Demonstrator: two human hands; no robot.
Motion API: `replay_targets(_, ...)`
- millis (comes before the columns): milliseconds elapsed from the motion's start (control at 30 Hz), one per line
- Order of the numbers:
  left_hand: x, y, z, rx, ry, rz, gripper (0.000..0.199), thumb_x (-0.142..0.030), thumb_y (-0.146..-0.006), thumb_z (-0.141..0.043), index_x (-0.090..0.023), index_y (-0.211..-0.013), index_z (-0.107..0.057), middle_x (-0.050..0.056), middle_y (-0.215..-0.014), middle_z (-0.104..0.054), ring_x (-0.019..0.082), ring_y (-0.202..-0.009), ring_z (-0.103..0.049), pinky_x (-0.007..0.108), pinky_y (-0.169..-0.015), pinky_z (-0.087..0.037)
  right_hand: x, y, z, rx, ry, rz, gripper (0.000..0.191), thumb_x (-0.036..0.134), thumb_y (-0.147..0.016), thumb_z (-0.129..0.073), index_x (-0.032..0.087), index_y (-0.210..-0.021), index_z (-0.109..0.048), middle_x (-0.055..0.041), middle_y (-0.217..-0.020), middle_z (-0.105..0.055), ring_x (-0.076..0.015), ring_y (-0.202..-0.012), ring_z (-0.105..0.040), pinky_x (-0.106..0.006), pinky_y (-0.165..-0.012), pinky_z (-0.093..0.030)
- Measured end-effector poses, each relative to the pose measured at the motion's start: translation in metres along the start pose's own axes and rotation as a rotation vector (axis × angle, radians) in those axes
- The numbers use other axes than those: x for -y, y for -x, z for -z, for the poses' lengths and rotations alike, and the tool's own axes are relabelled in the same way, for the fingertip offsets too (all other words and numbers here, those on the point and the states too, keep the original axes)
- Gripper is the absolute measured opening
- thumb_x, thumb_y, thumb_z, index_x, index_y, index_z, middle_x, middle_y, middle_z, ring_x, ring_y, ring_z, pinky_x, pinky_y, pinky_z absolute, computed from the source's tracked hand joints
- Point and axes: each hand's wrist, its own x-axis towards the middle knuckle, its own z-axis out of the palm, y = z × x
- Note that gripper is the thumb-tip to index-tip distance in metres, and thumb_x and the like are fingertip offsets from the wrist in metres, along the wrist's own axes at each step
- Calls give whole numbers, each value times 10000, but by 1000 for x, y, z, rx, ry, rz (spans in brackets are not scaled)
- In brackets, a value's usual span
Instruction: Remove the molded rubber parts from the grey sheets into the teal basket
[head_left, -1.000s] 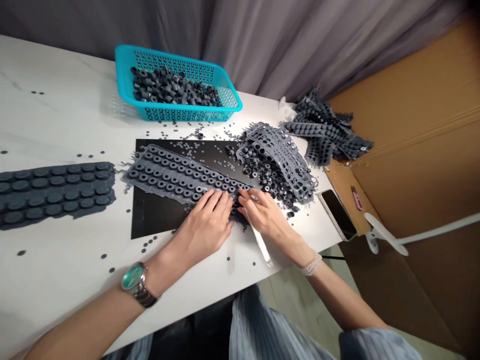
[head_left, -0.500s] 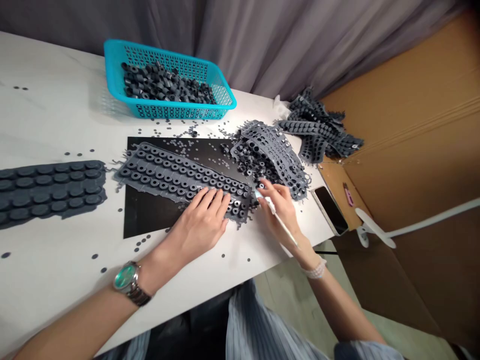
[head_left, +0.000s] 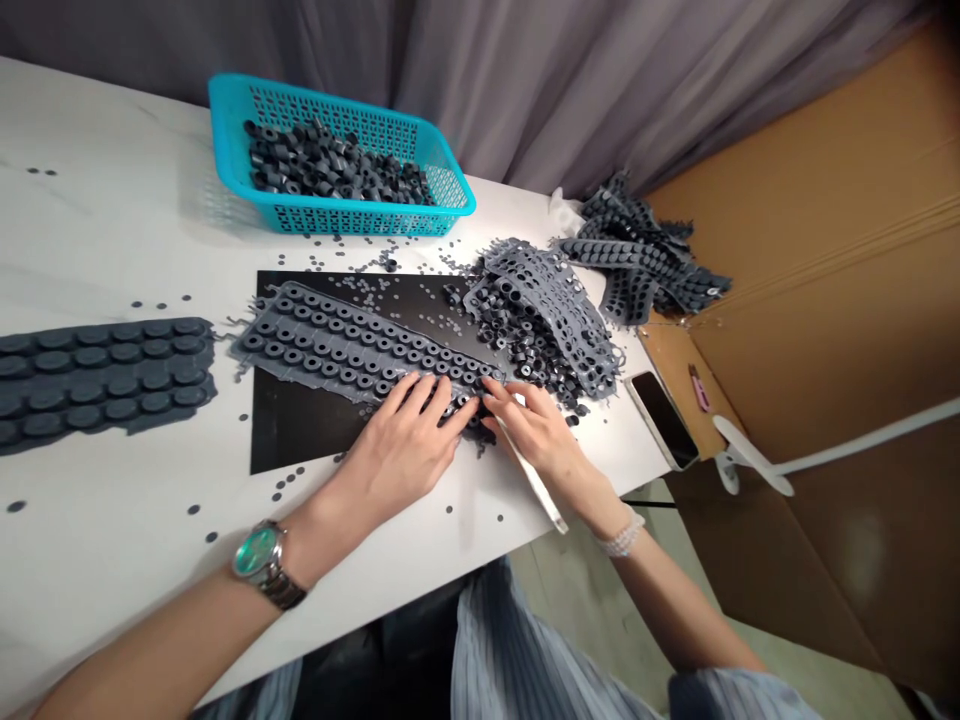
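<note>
A grey molded rubber sheet (head_left: 330, 345) with rows of ring-shaped parts lies slanted across a black mat (head_left: 300, 430). My left hand (head_left: 409, 440) rests on the sheet's near right part, fingers stretched and apart, its thumb reaching toward my right hand. My right hand (head_left: 544, 440) is closed on a slim white pen-like tool (head_left: 536, 485) that slopes down toward me. The right fingertips touch the sheet's right end, which they partly cover; the tool's working tip is hidden there. Beside that hand is a heap of loose black rings (head_left: 525, 350) with a perforated grey sheet (head_left: 551, 300) on top.
A turquoise basket (head_left: 360, 215) holding many black rings stands at the back. Another knobbed sheet (head_left: 105, 380) lies at left. Crumpled sheets (head_left: 645, 250) are piled at back right, near a phone (head_left: 661, 420) and a white clamp (head_left: 739, 455). Small grey discs (head_left: 289, 482) are scattered about.
My right hand has moved left and down onto the sheet's right end, and the tool has swung with it. My left thumb has stretched out toward the right fingers.
</note>
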Motion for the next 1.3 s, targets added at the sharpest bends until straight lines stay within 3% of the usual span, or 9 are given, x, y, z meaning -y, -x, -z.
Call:
replay_targets(133, 0, 1, -1, -22, -10, 0, 447, -280, -924, -472, -176, -1351, -551, 181, -1327, -579, 334, -1241, -522, 501, -1096, -377, -5, -4, 1, 110, 86, 113, 244, 183, -986, -448, 98, -1172, -582, -197, -1324, -596, -281, -1123, -546, -409, -792, -519)
replay_targets(233, 0, 1, -1, -17, -7, -7, 447, -278, -925, -467, -173, -1350, -556, 182, -1316, -584, 332, -1234, -525, 505, -1094, -377, -12, -4, -6, 68, 74, 110, 254, 150, -981, -434, 108, -1196, -563, -193, -1313, -597, -278, -1126, -539, -409, -812, -528)
replay_targets(400, 1, -1, 3, -2, 13, -14, 459, -250, -912, -475, -182, -1361, -545, 194, -1308, -584, 335, -1222, -531, 516, -1081, -385, -26, 7, -15, -234, -69, -327, 260, 183, -998, -402, 146, -1226, -521, -176, -1197, -603, -238, -1063, -558, -397, -845, -550)
replay_targets(467, 2, -1, 4, 5, 8, -16, 453, -246, -920, -455, -186, -1359, -546, 192, -1306, -585, 332, -1215, -536, 512, -1078, -388, -28, 13, -13, -286, -109, -388, 246, 203, -995, -423, 187, -1218, -527, -144, -1177, -609, -226, -1031, -575, -399, -834, -551)
replay_targets(600, 2, -1, 2, 16, -18, -15, 483, -259, -927, -439, -183, -1400, -502, 178, -1308, -585, 333, -1216, -533, 508, -1081, -384, -19, 17, -8, -175, -107, -211, 226, 214, -971, -505, 204, -1192, -551, -125, -1225, -634, -228, -1043, -588, -396, -832, -530)
replay_targets(733, 2, -1, -1, 3, -12, 2, 523, -281, -934, -424, -109, -1427, -458, 187, -1310, -590, 338, -1223, -522, 507, -1089, -374, -5, 9, -7, -80, -87, -77, 232, 217, -972, -518, 194, -1198, -565, -119, -1252, -648, -234, -1104, -580, -385, -845, -509)
replay_targets(1033, 2, -1, -2, -15, 16, 5, 480, -282, -929, -432, -96, -1360, -528, 191, -1325, -588, 334, -1225, -520, 510, -1090, -368, 2, 0, 2, 19, -60, -51, 252, 197, -976, -496, 153, -1212, -571, -143, -1275, -640, -246, -1140, -559, -402, -873, -515)
replay_targets(1300, 1, -2, 0, 16, 5, 15, 476, -282, -943, -406, -95, -1366, -519, 178, -1338, -579, 336, -1237, -513, 505, -1110, -349, 4, -4, -6, 70, 68, 7, 224, 158, -982, -431, 136, -1144, -585, -171, -1276, -616, -272, -1087, -550, -412, -813, -530)
